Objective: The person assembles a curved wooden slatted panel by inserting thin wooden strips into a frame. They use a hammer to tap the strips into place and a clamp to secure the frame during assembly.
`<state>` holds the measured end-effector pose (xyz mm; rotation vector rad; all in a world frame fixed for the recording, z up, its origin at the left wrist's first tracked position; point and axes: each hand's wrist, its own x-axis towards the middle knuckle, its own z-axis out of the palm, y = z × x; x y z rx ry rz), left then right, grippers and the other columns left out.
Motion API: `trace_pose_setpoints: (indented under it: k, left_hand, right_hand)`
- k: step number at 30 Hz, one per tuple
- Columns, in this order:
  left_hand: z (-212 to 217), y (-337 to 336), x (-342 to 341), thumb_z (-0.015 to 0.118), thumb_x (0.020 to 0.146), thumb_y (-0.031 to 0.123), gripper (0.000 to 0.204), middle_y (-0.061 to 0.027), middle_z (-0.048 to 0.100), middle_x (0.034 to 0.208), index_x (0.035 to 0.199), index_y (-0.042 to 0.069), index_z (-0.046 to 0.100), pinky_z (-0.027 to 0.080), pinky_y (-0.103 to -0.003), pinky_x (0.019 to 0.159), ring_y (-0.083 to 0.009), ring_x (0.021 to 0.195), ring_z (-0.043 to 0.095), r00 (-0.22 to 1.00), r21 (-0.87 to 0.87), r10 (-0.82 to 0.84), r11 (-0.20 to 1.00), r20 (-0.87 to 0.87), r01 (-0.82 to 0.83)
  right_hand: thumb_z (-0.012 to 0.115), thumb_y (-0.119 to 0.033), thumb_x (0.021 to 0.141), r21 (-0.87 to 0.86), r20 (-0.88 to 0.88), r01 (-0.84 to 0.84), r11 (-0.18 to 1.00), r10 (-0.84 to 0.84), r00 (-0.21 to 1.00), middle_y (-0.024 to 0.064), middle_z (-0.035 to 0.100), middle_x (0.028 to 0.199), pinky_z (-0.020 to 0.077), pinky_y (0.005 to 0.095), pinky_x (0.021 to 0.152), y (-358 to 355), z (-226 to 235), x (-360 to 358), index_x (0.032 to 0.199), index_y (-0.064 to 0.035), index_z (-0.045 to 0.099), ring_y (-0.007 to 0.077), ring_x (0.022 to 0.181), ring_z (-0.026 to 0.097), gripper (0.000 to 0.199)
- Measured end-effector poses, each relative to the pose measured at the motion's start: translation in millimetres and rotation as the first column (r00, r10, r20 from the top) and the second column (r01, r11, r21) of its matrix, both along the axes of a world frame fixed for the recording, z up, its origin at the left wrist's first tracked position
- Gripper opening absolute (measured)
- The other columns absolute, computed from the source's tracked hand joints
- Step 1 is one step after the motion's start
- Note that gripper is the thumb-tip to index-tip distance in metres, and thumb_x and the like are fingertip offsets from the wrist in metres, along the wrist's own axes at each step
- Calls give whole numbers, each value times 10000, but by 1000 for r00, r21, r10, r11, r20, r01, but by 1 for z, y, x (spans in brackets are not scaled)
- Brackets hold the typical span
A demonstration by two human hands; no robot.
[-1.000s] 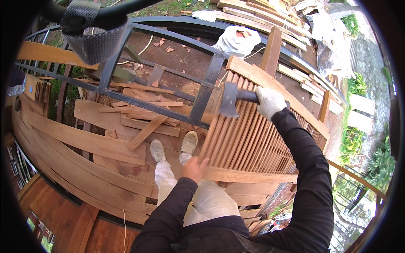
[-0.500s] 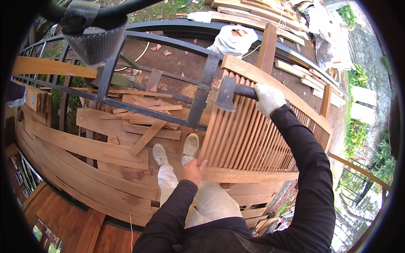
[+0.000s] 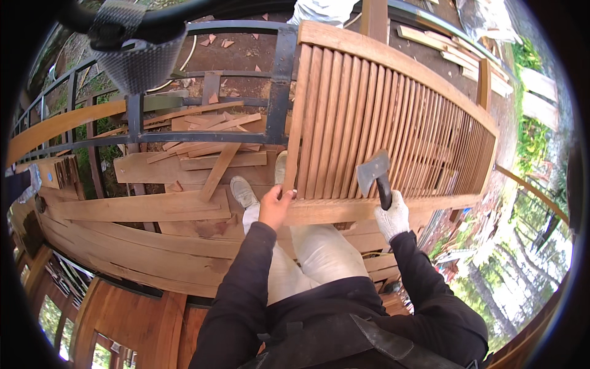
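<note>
A slatted wooden panel [image 3: 295, 117], framed with many parallel slats, lies in front of me. My right hand [image 3: 393, 216], in a white glove, is closed round the dark handle of a hatchet [image 3: 371, 171]. Its steel head is over the slats close to the panel's near rail. My bare left hand [image 3: 275, 206] is at the near left corner of the panel, its thumb and fingers closed on the frame's edge. Whether a small piece sits between those fingertips I cannot make out.
Black metal framing [image 3: 203, 140] runs across the left. Loose wood strips [image 3: 215, 126] and planks [image 3: 153, 206] lie left of my feet. A white sack [image 3: 319, 11] stands at the far side, with more boards [image 3: 442, 49] on the ground at the far right.
My right hand has come down toward me with the hatchet, from the panel's far left part to its near rail. My left hand remains at the near left corner. The view has shifted.
</note>
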<state>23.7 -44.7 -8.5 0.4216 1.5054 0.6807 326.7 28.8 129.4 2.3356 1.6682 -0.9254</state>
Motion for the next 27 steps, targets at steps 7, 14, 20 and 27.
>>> trace_pose_setpoints:
  k: [7,14,20,27]
  left_hand:
    - [16,38,-10,739,937,137,280,-35,723,989,1171,1,666,511,-288,838,-117,886,657,956,-125,-102,982,274,140]
    - [2,50,-8,746,924,116,265,-45,732,1023,1158,0,694,516,-297,822,-135,901,668,917,-126,-230,951,325,283]
    - [-1,53,-9,738,942,134,367,-106,721,1181,1251,-39,641,522,-319,927,-190,1050,689,920,-126,-249,946,302,297]
    - [-11,41,-31,668,1016,237,290,-88,703,1014,1135,-27,644,533,-328,846,-175,907,675,920,-82,-286,945,268,318]
  right_hand:
    - [724,-124,789,110,-193,716,689,-692,695,6,505,818,445,318,671,-97,-18,34,1017,-62,555,138,723,467,291]
    - [744,-101,836,2,-554,982,190,-817,159,27,589,746,436,300,517,-81,-52,7,977,-79,541,125,532,519,248]
    - [762,-111,803,139,-453,971,193,-860,235,35,564,718,452,321,528,-103,-70,-22,969,-49,528,142,555,528,294]
    - [756,-171,786,163,-334,919,359,-856,394,71,602,872,504,359,757,-163,-54,-80,1064,-26,557,197,794,568,371]
